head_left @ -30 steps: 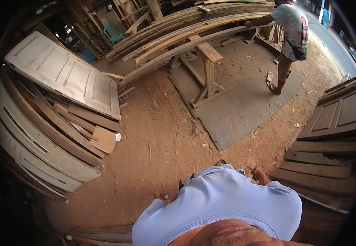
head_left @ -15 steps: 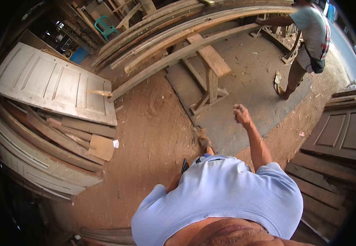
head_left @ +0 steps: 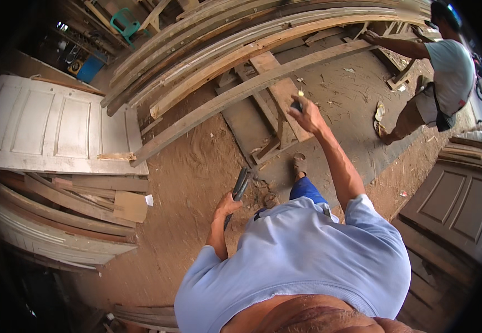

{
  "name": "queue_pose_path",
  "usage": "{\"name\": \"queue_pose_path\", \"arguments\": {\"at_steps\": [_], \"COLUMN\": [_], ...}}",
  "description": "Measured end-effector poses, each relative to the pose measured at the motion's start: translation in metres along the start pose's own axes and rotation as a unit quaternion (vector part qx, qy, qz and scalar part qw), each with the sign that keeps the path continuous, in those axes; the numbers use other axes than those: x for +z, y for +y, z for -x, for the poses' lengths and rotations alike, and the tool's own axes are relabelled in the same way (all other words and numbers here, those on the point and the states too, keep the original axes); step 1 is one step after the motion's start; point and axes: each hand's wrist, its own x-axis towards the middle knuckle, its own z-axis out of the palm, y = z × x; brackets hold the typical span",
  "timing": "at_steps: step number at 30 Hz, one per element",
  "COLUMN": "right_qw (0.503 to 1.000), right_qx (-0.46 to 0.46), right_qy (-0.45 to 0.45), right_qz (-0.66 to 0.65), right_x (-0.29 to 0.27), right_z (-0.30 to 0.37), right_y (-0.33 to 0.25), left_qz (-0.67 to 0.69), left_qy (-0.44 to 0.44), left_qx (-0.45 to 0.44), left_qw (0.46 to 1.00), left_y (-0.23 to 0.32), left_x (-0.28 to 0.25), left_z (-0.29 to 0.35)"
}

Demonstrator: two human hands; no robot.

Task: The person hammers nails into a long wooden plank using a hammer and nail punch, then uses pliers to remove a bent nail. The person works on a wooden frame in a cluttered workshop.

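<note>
My left hand [head_left: 228, 203] is closed around a long, dark tool [head_left: 242, 185] held beside my waist; its exact kind is not clear. Out in front, my right hand [head_left: 309, 117] grips a small dark object with a yellow tip [head_left: 297, 104], partly hidden by the fingers. That hand is over the pale plank [head_left: 286, 91] on top of a wooden trestle. A long wooden beam [head_left: 219, 104] crosses the trestle, its near end by a white panelled door [head_left: 58, 125]. At the beam's far end, a co-worker's hand [head_left: 370, 37] touches it.
The co-worker [head_left: 452, 72] stands at the far right. Long boards [head_left: 224, 61] are stacked behind the beam. A brown door [head_left: 446, 191] and planks lie on the right, and stacked timber [head_left: 80, 202] sits on the left. A green chair [head_left: 124, 23] is far back.
My right hand has moved forward and left to the trestle. My left hand has come out from beside my body, bringing the dark tool into fuller view. My foot has stepped forward.
</note>
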Motion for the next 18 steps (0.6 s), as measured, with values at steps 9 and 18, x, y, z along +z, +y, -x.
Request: {"name": "queue_pose_path", "arguments": {"at_steps": [9, 18], "right_qw": [0.982, 0.959], "right_qx": [0.062, 0.051], "right_qy": [-0.033, -0.101], "right_qz": [0.177, 0.262], "right_x": [0.047, 0.084], "right_z": [-0.26, -0.313], "right_y": [-0.009, 0.041], "left_qz": [0.181, 0.272], "left_qy": [0.071, 0.119], "left_qx": [0.086, 0.087], "left_qw": [0.977, 0.951], "left_y": [0.202, 0.28], "left_x": [-0.056, -0.064], "left_z": [0.024, -0.015]}}
